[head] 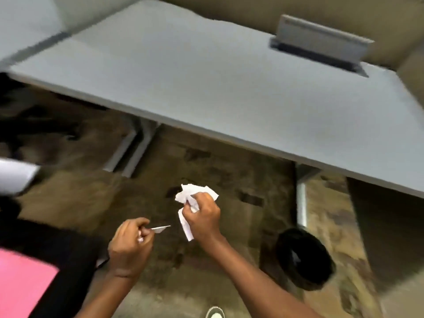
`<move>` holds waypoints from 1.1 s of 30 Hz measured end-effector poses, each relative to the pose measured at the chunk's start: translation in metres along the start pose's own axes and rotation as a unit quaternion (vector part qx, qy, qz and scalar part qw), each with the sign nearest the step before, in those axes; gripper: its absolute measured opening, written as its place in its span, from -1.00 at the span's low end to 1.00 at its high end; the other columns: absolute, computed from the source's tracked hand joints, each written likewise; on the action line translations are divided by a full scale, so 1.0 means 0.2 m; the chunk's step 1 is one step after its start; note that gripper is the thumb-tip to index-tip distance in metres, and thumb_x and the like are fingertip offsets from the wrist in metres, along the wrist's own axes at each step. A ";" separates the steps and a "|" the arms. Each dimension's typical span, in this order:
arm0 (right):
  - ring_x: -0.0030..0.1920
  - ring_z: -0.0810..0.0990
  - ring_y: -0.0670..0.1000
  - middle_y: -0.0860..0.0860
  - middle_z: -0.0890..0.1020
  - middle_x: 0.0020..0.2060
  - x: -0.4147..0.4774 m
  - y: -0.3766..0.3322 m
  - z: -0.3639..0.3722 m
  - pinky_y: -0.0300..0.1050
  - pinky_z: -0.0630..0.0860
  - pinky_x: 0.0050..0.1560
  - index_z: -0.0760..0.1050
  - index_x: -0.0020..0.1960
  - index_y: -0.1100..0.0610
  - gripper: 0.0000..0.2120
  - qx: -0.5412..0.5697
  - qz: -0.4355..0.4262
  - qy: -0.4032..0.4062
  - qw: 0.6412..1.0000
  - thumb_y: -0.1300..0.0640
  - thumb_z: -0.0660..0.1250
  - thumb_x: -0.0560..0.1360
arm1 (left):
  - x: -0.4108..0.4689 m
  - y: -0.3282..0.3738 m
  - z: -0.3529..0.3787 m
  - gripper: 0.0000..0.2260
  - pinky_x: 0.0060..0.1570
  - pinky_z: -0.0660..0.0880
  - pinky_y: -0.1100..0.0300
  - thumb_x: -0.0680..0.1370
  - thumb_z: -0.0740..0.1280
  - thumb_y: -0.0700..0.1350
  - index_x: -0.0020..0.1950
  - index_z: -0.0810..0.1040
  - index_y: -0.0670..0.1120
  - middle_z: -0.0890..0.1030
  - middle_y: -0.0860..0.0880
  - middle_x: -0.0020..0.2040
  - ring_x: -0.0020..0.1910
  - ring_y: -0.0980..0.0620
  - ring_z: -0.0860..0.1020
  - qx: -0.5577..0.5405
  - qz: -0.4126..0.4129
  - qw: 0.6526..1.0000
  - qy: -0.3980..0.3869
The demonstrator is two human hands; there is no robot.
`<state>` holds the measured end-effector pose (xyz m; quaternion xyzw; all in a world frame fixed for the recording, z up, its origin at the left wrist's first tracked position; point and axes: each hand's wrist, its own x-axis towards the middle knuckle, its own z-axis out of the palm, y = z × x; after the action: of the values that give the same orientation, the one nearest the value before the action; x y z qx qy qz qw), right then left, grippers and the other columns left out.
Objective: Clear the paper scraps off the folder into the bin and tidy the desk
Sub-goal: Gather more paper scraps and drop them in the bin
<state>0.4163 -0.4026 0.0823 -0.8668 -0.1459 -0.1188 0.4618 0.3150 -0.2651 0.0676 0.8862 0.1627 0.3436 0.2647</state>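
Observation:
My right hand [204,216] is closed around a crumpled bunch of white paper scraps [195,192], with one strip hanging below the fist. My left hand [129,246] pinches a small white paper scrap [160,228] between thumb and fingers. Both hands hover over the floor in front of the grey desk [206,76]. A black round bin [305,258] stands on the floor to the right of my right hand, under the desk's edge. A pink folder [20,285] lies at the lower left on a dark surface.
A grey cable-tray flap [321,35] stands open at the back of the desk. Desk legs [301,196] descend near the bin. A white sheet [13,175] shows at the left edge. A shoe tip [214,313] is at the bottom.

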 end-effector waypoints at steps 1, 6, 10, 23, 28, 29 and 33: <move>-0.29 0.43 -0.05 0.07 0.55 -0.38 0.01 0.11 -0.14 -0.19 0.37 -0.29 0.49 -0.28 0.20 -0.89 -0.012 0.025 0.021 0.999 0.15 0.29 0.32 | -0.01 0.11 0.10 -0.76 -0.17 0.37 0.17 0.42 0.14 -0.17 -0.22 0.57 -0.24 0.60 -0.16 -0.31 -0.22 0.03 0.44 -0.017 0.011 1.000 -0.020; -0.25 0.46 -0.09 0.04 0.59 -0.34 0.00 0.67 -0.79 -0.38 0.34 -0.20 0.53 -0.24 0.17 -0.91 -0.071 0.097 0.105 0.987 0.15 0.31 0.34 | -0.13 0.66 0.63 -0.76 -0.21 0.36 0.18 0.41 0.14 -0.17 -0.22 0.57 -0.23 0.59 -0.13 -0.32 -0.23 0.05 0.44 -0.081 0.083 0.988 -0.102; -0.24 0.46 -0.09 0.03 0.59 -0.35 -0.06 1.11 -1.21 -0.37 0.34 -0.19 0.54 -0.25 0.18 -0.87 -0.110 0.158 0.164 0.967 0.13 0.27 0.36 | -0.31 1.07 1.08 -0.77 -0.22 0.38 0.18 0.41 0.15 -0.17 -0.22 0.57 -0.21 0.58 -0.11 -0.31 -0.25 0.03 0.47 -0.115 0.111 0.973 -0.164; -0.07 0.63 0.07 0.11 0.68 -0.07 -0.39 2.56 -1.90 -0.48 0.34 -0.30 0.62 0.02 0.17 -0.77 -0.085 0.449 0.047 0.888 0.08 0.36 0.42 | -1.16 1.97 2.39 -0.77 0.09 0.44 0.04 0.50 0.29 -0.23 0.13 0.58 -0.17 0.61 -0.23 0.09 0.07 -0.23 0.56 -0.035 -0.025 0.862 -0.506; 0.21 0.52 0.11 0.14 0.55 0.24 -0.44 2.86 -1.83 -0.24 0.36 0.07 0.47 0.30 0.15 -0.58 -0.069 0.515 -0.028 0.854 0.13 0.36 0.45 | -1.41 1.77 2.77 -0.62 0.17 0.47 -0.05 0.54 0.17 0.01 0.19 0.55 -0.20 0.58 -0.25 0.14 0.12 -0.24 0.55 0.011 0.046 0.854 -0.519; 0.22 0.50 0.13 0.16 0.54 0.25 -0.45 2.90 -1.82 -0.18 0.39 0.11 0.45 0.32 0.17 -0.56 -0.059 0.525 -0.035 0.848 0.13 0.35 0.46 | -1.44 1.74 2.83 -0.63 0.20 0.40 0.02 0.56 0.18 0.02 0.23 0.53 -0.17 0.56 -0.22 0.18 0.17 -0.21 0.52 0.031 0.035 0.841 -0.540; 0.15 0.54 0.15 0.16 0.57 0.16 -0.46 3.02 -1.78 -0.02 0.48 0.11 0.46 0.28 0.20 -0.57 -0.019 0.541 -0.051 0.839 0.08 0.35 0.46 | -1.49 1.72 2.96 -0.64 0.23 0.35 0.06 0.58 0.17 0.02 0.31 0.43 -0.12 0.50 -0.17 0.27 0.23 -0.16 0.46 0.061 0.044 0.820 -0.568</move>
<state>0.5254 -1.0331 -0.2179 -0.8213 0.3254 0.1914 0.4276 0.5516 -0.8936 -0.2583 0.9448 -0.0346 -0.2200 0.2402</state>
